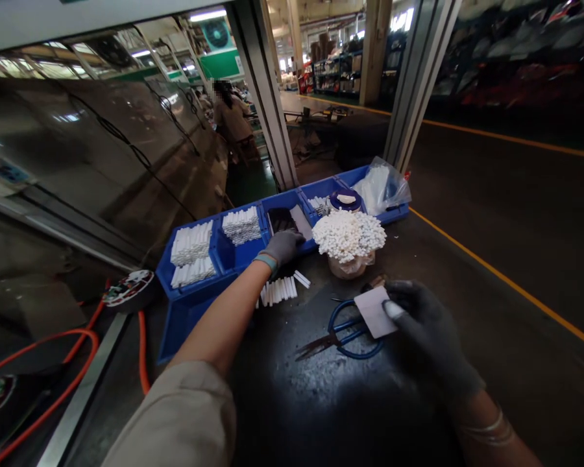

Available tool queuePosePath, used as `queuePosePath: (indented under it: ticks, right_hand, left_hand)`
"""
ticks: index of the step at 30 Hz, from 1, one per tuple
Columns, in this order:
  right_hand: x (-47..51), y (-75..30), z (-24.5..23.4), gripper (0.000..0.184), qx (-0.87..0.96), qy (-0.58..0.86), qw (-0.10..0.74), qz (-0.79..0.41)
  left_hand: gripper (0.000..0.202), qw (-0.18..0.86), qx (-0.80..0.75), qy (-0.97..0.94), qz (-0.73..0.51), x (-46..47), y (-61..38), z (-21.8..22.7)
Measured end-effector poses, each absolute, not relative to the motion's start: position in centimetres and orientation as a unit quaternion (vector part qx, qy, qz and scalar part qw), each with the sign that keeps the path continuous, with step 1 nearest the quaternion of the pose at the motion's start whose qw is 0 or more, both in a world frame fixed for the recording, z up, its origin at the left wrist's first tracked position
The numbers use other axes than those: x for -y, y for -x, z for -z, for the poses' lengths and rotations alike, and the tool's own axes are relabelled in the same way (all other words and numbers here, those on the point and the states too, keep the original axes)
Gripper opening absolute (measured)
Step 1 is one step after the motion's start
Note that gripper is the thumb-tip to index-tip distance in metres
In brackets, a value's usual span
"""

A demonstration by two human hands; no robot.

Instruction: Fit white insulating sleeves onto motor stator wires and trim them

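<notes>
My left hand (283,248), in a grey glove, reaches to the front of a blue bin holding dark pieces (281,219) and a pale flat sheet (301,221). Its fingertips are partly hidden, so I cannot tell whether they grip anything. Between thumb and fingers of my gloved right hand (425,331) is a pale square piece (376,312), held above blue-handled scissors (338,338) on the dark table. Short white tubes (279,291) lie in a row below my left hand. A bunch of thin white sticks (349,235) stands wrapped in plastic between the hands.
Along the back runs a row of blue bins (217,250); the left ones hold stacked white tubes (192,243). A plastic bag (380,187) sits in the rightmost bin. Orange hose (143,350) and round wired parts (130,288) are at left. A person (233,120) sits farther back.
</notes>
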State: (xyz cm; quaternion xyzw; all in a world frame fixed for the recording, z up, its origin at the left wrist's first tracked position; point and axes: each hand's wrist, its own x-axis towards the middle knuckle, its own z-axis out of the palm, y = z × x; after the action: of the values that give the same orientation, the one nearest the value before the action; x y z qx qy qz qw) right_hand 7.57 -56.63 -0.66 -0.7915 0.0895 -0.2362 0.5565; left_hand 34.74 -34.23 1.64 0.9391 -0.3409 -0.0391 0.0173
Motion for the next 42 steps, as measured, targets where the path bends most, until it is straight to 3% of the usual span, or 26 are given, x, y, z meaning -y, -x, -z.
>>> queuePosePath:
  ticks: [3,7,10,14,17,20,22,27,34,42]
  right_hand:
    - [56.7,-7.5,0.7,0.029,-0.073,0.780,0.583,0.215]
    - [56.5,-7.6,1.2,0.035,-0.044,0.772,0.604,0.192]
    - [55.2,-7.7,1.5,0.035,0.001,0.774,0.611,0.166]
    - [50.4,-6.0,0.7,0.026,0.114,0.813,0.556,0.127]
    - [45.4,-3.0,-0.2,0.022,0.215,0.835,0.492,0.120]
    - [41.2,0.2,-0.3,0.026,0.288,0.822,0.478,0.111]
    - [39.6,1.8,0.1,0.032,0.311,0.815,0.484,0.069]
    - [38.3,4.2,1.8,0.026,0.352,0.820,0.443,-0.086]
    - [38.7,5.7,3.4,0.024,0.377,0.826,0.405,-0.104]
    - [40.7,4.9,2.4,0.014,0.286,0.819,0.484,-0.112]
  left_hand:
    - [0.052,0.050,0.322,-0.945,0.009,32.2,-31.3,-2.6]
    - [0.040,0.091,0.304,-0.948,0.010,27.0,-23.2,-4.4]
    - [0.036,0.186,0.306,-0.933,0.035,22.6,-15.8,-5.3]
    - [0.053,0.375,0.224,-0.896,0.076,19.3,-6.0,-4.8]
    - [0.070,0.456,0.167,-0.871,0.072,19.2,-0.3,-3.9]
    - [0.033,0.415,0.179,-0.892,0.019,18.7,3.3,-3.0]
    - [0.024,0.374,0.177,-0.910,-0.009,17.6,5.1,-2.6]
    - [0.024,0.344,0.151,-0.927,-0.007,15.1,8.9,-1.7]
    - [0.022,0.362,0.195,-0.905,0.111,12.5,11.6,-1.2]
    - [0.022,0.410,0.257,-0.835,0.263,10.8,12.9,-1.1]
